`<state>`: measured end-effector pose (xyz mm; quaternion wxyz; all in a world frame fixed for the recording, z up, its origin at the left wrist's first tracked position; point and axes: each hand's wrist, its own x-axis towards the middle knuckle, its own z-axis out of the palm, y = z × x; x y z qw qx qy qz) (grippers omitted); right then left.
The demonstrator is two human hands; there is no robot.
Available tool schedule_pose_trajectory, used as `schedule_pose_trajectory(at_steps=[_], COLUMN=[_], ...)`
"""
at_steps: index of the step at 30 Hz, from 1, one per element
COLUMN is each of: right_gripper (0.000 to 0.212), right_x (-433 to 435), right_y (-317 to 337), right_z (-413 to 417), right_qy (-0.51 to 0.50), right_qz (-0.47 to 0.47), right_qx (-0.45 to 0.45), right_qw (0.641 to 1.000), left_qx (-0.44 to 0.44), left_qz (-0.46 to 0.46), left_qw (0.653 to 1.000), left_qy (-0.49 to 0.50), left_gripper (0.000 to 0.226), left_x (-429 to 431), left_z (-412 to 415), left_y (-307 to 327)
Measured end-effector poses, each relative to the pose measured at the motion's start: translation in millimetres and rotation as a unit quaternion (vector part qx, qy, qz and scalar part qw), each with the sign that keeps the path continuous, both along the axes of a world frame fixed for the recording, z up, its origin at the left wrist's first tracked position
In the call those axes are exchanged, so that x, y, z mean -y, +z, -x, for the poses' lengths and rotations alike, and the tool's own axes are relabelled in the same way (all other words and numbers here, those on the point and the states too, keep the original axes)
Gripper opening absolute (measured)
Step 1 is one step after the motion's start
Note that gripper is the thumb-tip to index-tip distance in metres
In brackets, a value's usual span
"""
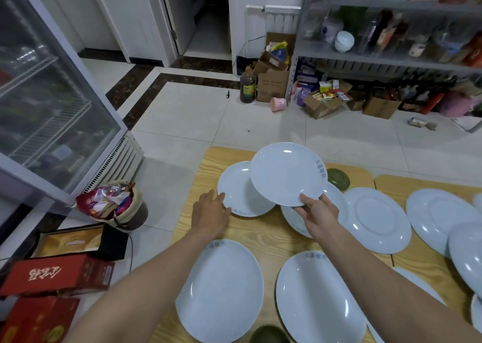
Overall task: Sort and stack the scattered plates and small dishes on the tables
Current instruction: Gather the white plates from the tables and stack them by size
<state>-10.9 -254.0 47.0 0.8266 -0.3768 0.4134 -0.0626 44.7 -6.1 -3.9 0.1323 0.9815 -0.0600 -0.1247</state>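
Two hands are out over the wooden table (260, 235) on my feed. The right hand (317, 213) is grasping a round white plate (288, 174) by its near rim, thumb on top and fingers underneath. I see that plate held clear of the table and tilted a little, printed lettering along its right edge. The left hand (210, 213) lies flat with its fingers straight and released. Their tips touch the left rim of a second round plate (238, 196), which rests on the wood. The lifted plate overlaps that one from above. Directly beneath the right hand's fingers I make out a third plate (340, 196), mostly hidden. Beyond those fingers, just past the lifted plate's right edge, sits a small green dish (338, 177). To the right of the same fingers lies an overturned plate (378, 220), foot ring up. Nearer to me than both sets of fingers, under the forearms, a left oval plate (221, 290) and a right oval plate (318, 298) lie side by side.
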Motion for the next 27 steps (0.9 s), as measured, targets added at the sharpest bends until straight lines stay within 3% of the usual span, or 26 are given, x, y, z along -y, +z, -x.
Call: schedule_pose_trajectory(at_steps=[10, 17, 19, 23, 27], right_gripper=[0.052, 0.055, 0.052, 0.050, 0.050], right_x=[-1, -3, -3, -3, -3], right_y=[-17, -24, -26, -27, -24], right_z=[-19, -27, -28, -28, -23], right_qy=[-0.022, -0.018, -0.008, -0.002, 0.002], right_qz=[0.002, -0.006, -0.006, -0.007, -0.006], right_qx=[-0.031, -0.029, -0.023, -0.023, -0.017], right_qw=[0.999, 0.999, 1.000, 1.000, 1.000], left_qx=[-0.085, -0.121, -0.128, -0.150, -0.149], left_qz=[0.030, 0.214, 0.277, 0.412, 0.500], left_qw=[0.995, 0.959, 0.933, 0.846, 0.781], left_qy=[0.036, 0.143, 0.192, 0.303, 0.343], left_gripper=[0.050, 0.056, 0.058, 0.064, 0.072], left_x=[9, 20, 22, 22, 21], left_z=[-27, -42, -45, -46, -40], left_y=[-35, -56, -60, -66, -62])
